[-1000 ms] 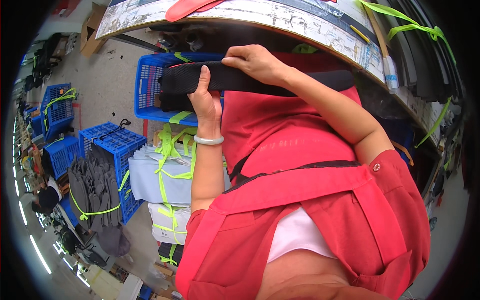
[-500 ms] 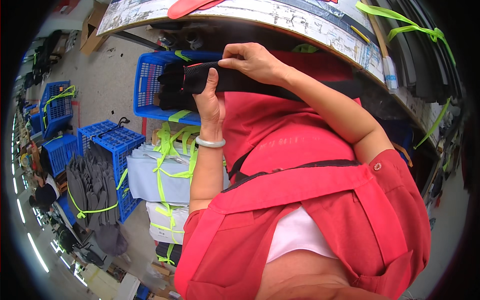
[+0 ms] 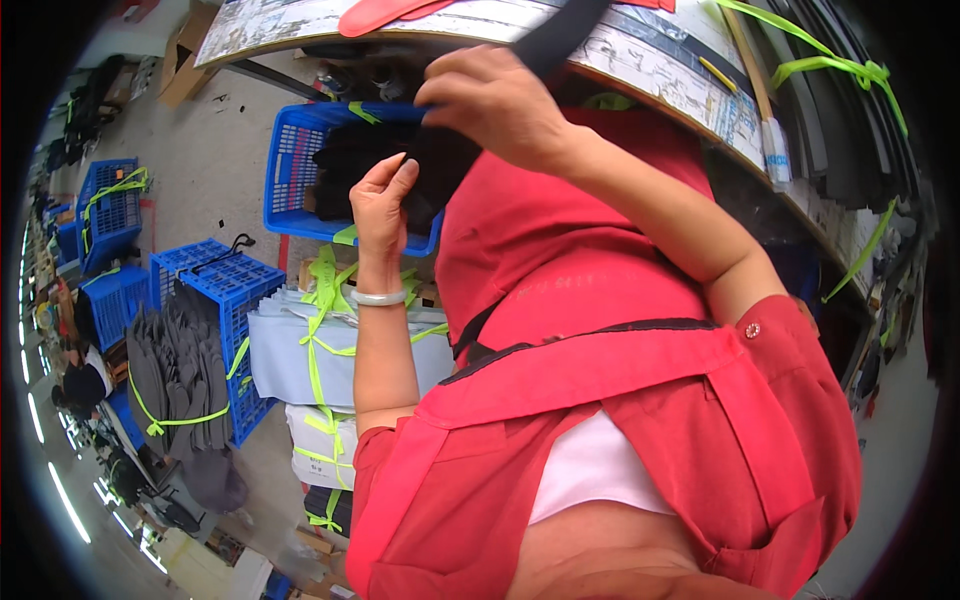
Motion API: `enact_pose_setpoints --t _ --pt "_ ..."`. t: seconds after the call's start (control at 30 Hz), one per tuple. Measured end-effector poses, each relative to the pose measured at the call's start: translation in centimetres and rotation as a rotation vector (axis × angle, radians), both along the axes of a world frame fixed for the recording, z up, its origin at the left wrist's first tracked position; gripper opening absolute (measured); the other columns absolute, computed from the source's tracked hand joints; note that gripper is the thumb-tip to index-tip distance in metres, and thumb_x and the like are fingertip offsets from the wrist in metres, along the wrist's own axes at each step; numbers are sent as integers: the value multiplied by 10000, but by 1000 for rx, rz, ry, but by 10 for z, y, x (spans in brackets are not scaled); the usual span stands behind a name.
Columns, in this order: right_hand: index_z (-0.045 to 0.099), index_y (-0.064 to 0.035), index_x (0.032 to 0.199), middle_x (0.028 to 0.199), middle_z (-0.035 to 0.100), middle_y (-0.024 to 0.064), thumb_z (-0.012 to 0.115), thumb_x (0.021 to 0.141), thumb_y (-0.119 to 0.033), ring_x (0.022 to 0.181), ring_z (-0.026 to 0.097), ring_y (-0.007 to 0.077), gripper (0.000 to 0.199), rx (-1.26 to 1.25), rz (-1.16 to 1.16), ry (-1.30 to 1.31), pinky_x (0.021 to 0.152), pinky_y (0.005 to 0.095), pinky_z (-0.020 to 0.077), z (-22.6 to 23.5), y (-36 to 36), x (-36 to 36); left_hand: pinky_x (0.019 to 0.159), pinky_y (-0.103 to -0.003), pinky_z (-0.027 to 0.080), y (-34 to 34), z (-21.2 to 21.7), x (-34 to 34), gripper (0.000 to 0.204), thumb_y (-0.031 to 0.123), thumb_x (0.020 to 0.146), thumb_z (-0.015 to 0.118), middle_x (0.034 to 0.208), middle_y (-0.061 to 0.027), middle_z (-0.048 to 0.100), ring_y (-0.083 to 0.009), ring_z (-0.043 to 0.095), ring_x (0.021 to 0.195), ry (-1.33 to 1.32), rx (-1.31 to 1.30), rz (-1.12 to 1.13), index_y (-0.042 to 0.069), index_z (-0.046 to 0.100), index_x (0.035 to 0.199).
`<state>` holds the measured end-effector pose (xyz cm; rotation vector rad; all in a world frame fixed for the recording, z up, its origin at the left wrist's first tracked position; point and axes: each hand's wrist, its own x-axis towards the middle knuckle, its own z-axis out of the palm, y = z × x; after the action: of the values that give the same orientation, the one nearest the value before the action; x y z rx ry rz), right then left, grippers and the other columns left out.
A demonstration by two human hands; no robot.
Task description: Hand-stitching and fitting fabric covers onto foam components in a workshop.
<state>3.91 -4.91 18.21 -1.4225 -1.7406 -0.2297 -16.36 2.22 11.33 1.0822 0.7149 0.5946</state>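
Observation:
My left hand (image 3: pixel 380 212), with a pale bangle at the wrist, is closed with thumb and fingers pinching the edge of a long black fabric strip (image 3: pixel 563 38). The strip slants from the blue crate up past my right hand to over the worktable. My right hand (image 3: pixel 495 108) is raised across the strip, its fingers bent and smeared by motion; whether it grips the strip is unclear. Beneath both hands stands a blue plastic crate (image 3: pixel 282 165) with dark folded fabric pieces (image 3: pixel 355 165) inside.
A worn worktable (image 3: pixel 640 65) with red pieces (image 3: pixel 385 14) and a yellow pen-like tool (image 3: pixel 718 74) runs across the top. Bundles of pale sheets (image 3: pixel 300 350) tied with green bands lie left of my forearm. Further left are a blue crate (image 3: pixel 255 300) and grey bundled pieces (image 3: pixel 180 370).
The black strip has swung from lying across my lap to slanting up over the table. My right hand has risen slightly; my left hand has moved left and down. The mesh, red-edged end no longer shows.

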Motion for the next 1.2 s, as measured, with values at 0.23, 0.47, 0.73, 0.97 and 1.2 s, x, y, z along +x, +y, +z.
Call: enact_pose_setpoints --t 0.23,0.47,0.73,0.97,1.2 --pt "570 -34 969 834 599 32 670 907 -256 705 531 82 251 -671 -67 1164 620 238 453 -62 -15 -22 844 -286 516 -31 -31 38 121 58 889 662 972 -75 658 -146 625 876 -307 -226 371 28 589 981" --pt "592 -19 961 744 591 36 572 960 -255 668 525 51 236 -783 -95 980 582 236 437 -69 -24 -31 903 -307 494 -32 -42 35 129 63 913 625 1026 -89 648 -163 621 926 -325 -349 250 19 570 1021" --pt "605 -9 960 691 535 8 554 976 -283 585 494 78 279 -1056 261 898 519 267 409 -68 -30 -23 848 -326 524 1 -28 25 216 124 912 639 1003 -127 667 -197 644 937 -283 -467 174 -14 619 1077" --pt "604 27 986 777 609 144 602 939 -315 725 583 213 345 -1044 284 715 670 358 458 -62 -30 -21 796 -351 543 19 -25 18 138 122 859 704 861 -89 678 -196 649 828 -343 -596 265 3 672 920" --pt "615 29 1055 827 646 182 621 923 -327 785 633 274 379 -1173 342 693 725 381 471 -52 -40 -22 709 -331 569 34 -49 7 129 30 821 721 847 -86 667 -207 664 748 -339 -531 411 -2 658 929"
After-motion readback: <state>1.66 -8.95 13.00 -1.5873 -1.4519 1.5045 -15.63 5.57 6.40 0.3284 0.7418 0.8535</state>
